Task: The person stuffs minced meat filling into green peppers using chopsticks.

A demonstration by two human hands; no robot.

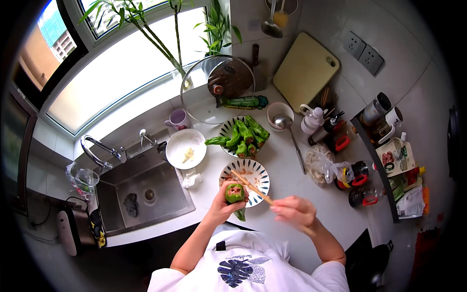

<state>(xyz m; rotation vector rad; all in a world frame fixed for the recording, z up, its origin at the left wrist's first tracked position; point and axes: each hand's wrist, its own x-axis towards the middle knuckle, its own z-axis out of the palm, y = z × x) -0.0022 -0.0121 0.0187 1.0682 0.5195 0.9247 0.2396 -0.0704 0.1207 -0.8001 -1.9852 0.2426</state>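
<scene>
Here, seen from above, a person in a white T-shirt [243, 267] stands at a pale kitchen counter [335, 224]. The left hand [224, 200] is curled around a green pepper [235, 193], its open end facing up and showing pinkish filling [237, 191]. The right hand [294, 212] is closed, slightly blurred, around wooden chopsticks [255, 189], which slant toward the far rim of a patterned plate [260, 177]. That plate lies just beyond the left hand, with bits of the pinkish filling on it, and the pepper is held over its near left edge.

Directly behind the plate, a patterned bowl [226, 130] holds a pile of green peppers [245, 136]. To its left sits a white dish [175, 147] with a few pale yellow pieces, and near that dish's lower edge is a crumpled white tissue [192, 179]. Right of the pile, a metal ladle [294, 143] rests with its head in a small bowl [273, 109] and its handle on the counter. Farther left is a steel sink [165, 194] with a dark scrubber [130, 204] inside. A yellow-green cutting board [304, 73] leans on the tiled wall [335, 22].
</scene>
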